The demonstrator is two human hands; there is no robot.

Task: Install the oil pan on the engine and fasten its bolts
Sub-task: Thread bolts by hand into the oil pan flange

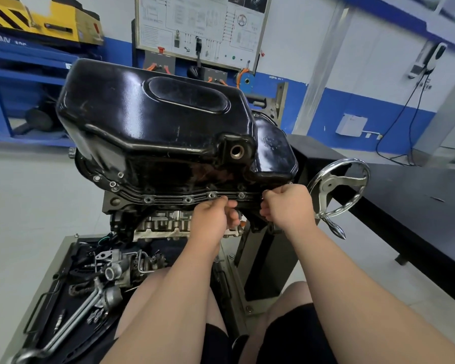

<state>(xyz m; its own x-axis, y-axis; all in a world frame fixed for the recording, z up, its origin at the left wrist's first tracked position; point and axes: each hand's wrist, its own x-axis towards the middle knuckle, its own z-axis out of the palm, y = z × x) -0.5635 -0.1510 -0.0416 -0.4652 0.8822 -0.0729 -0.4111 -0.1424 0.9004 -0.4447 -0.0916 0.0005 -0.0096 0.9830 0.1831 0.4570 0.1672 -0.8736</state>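
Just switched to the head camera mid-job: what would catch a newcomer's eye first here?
The big glossy black oil pan dominates the centre, seated on the engine. At its near edge, the left hand and right hand sit side by side with curled fingers; what they pinch is hidden. A chrome handwheel gleams just right of them.

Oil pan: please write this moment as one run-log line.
oil pan: on engine | left hand: pinches flange bolt | right hand: curled at flange corner, grip unclear
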